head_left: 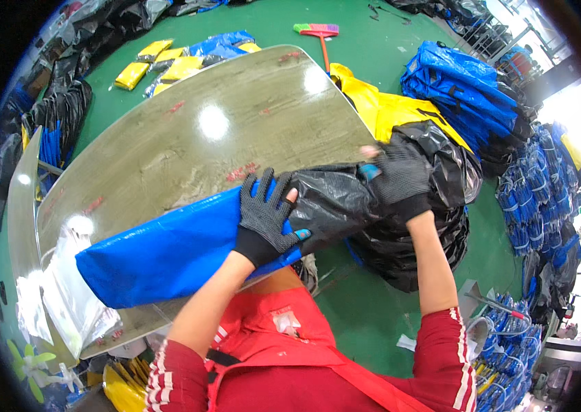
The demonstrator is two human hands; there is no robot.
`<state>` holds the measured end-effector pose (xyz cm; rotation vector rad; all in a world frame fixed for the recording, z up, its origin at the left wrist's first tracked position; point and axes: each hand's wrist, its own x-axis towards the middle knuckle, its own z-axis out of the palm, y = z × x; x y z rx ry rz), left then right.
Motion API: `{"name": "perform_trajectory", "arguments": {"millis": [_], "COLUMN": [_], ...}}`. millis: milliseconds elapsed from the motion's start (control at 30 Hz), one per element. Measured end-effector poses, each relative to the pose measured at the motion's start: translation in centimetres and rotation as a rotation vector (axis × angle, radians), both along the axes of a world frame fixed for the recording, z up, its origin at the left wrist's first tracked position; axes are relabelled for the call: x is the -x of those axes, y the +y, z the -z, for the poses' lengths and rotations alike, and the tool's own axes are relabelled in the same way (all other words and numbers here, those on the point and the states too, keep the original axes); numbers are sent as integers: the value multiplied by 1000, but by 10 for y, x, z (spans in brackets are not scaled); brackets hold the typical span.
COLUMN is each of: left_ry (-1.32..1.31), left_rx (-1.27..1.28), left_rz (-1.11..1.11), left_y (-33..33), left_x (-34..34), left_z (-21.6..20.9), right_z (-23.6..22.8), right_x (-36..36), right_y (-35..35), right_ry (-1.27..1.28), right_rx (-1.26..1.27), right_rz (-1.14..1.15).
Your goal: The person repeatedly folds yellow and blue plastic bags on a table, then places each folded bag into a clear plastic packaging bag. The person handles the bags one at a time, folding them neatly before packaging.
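A long folded plastic bag or cover, blue at its left part (160, 250) and shiny black at its right part (335, 199), lies across the near side of a wood-patterned table (187, 137). My left hand (266, 213), in a dark dotted glove with bare fingertips, rests on the fold where blue meets black, its fingers spread. At the black end is my right hand (400, 175), gloved likewise. Motion smears its fingers, so its grip on the black plastic is unclear.
Crumpled black plastic (407, 247) and a yellow sheet (386, 106) lie off the table's right side. Clear plastic bags (74, 288) sit at its left edge. Yellow packets (184, 67), a broom (318, 31), blue covers (462, 89) and tied blue bundles (538, 192) are on the green floor.
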<state>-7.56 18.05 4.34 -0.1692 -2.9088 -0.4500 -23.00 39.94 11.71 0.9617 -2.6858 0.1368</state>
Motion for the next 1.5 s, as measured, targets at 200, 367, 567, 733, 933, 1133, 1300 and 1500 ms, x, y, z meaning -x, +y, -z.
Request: {"name": "perform_trajectory", "arguments": {"millis": [200,367,567,733,933,1133,1300,1500], "left_ry": [145,65,81,9,-72,-134,169,-233], "left_rx": [-156,-29,-33,-214,191,290,276,-1044], "left_rz": [84,54,135,476,-162,-150,-861,-977], "left_y": [16,27,29,-39,-114,-157,-245,-286], "left_x": [3,17,-6,-84,-118,-153,-230,-259], "left_z": [8,5,-23,-59,-30,1,11,7], "right_z": [107,118,29,23,39,42,47,60], "right_x": [34,-35,-119,-146,-185,-193,-210,-220], "right_y": [87,71,-32,-113,-158,-205,-243,-270], "right_ry": [299,-589,-291,-302,-246,-221,-339,-381], "right_rx": [193,2045,811,645,-76,80,-162,-263], "right_rz": [177,540,-160,-478,-399,-442,-171,-220]}}
